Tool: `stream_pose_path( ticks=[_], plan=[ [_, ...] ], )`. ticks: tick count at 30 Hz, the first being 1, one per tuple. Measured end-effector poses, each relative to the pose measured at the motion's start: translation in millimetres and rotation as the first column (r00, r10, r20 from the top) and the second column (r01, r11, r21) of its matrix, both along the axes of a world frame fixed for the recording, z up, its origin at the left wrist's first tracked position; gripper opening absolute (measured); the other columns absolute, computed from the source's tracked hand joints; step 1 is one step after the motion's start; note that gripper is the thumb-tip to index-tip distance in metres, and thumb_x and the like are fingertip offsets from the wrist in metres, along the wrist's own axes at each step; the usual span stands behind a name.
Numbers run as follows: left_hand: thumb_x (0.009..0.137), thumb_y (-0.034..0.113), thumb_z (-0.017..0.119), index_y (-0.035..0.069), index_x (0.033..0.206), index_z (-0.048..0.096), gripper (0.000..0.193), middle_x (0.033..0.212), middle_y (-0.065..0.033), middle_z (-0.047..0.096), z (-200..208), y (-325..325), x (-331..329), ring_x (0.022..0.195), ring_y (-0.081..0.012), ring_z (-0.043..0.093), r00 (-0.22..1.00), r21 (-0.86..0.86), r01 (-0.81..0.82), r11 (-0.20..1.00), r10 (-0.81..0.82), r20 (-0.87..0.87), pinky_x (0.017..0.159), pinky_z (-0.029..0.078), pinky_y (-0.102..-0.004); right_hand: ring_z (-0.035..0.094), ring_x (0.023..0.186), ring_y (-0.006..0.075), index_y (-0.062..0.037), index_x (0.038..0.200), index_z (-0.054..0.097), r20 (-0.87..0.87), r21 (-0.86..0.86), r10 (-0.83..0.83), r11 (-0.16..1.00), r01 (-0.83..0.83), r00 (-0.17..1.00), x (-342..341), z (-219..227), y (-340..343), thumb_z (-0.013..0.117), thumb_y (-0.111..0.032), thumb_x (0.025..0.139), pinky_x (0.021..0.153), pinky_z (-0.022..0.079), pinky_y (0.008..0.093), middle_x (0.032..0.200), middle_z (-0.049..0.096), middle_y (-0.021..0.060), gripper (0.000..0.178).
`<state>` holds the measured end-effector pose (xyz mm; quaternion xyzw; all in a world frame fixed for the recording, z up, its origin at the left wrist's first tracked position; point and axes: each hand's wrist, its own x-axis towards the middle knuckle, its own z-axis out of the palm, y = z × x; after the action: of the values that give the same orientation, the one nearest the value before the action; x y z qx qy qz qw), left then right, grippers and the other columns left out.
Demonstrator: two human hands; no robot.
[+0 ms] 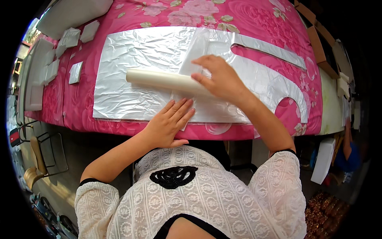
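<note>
A flat stack of shiny white plastic aprons (139, 47), with curved cut-outs at its right end, lies on the table in front of me. Across its middle rests a pale cream tube (159, 78), its right end hidden by my right hand. My left hand (171, 121) lies flat with fingers stretched on the near edge of the stack. Above the tube's right part is my right hand (219, 77), thumb and forefinger apart. Beside those fingertips a translucent folded sheet (195, 51) lies slanted on the aprons; whether the fingers touch it I cannot tell.
A pink flowered cloth (131, 14) covers the table. Small folded white packets (75, 72) and pale foam boxes (36, 75) are at the left. Cardboard boxes (322, 47) stand at the right. A chair (38, 155) is at lower left; another person's arm (347, 139) shows far right.
</note>
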<state>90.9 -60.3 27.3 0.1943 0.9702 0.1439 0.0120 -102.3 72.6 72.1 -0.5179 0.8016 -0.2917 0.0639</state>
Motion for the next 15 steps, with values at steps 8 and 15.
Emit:
stream_pose_path(
  ticks=[8, 15],
  plan=[
    [0.064, 0.036, 0.072, 0.001, 0.137, 0.031, 0.09, 0.145, -0.0196, 0.025, -1, 20, 9, 0.136, -0.0327, 0.022, 0.997, 0.008, -0.079, 0.997, 0.079, 0.009, 0.11, 0.02, -0.0454, 0.054, 0.097, 0.0302, -0.0121, 0.123, 0.056, -0.093, 0.052, -0.241, 0.968, 0.247, 0.966, -3, -17, 57, 0.061, -0.014, 0.081, 0.084, 0.044, 0.0378, 0.107, 0.06, 0.0087, 0.042],
    [0.067, 0.029, 0.069, 0.001, 0.135, 0.035, 0.08, 0.145, -0.0201, 0.027, -9, 27, 10, 0.136, -0.0327, 0.024, 0.991, -0.023, -0.118, 0.993, 0.116, -0.07, 0.109, 0.022, -0.046, 0.053, 0.098, 0.0297, -0.0097, 0.125, 0.054, 0.127, 0.087, -0.526, 0.85, 0.519, 0.841, -49, -5, 104, 0.059, -0.012, 0.082, 0.089, 0.041, 0.0374, 0.108, 0.06, 0.0115, 0.043]
  ],
)
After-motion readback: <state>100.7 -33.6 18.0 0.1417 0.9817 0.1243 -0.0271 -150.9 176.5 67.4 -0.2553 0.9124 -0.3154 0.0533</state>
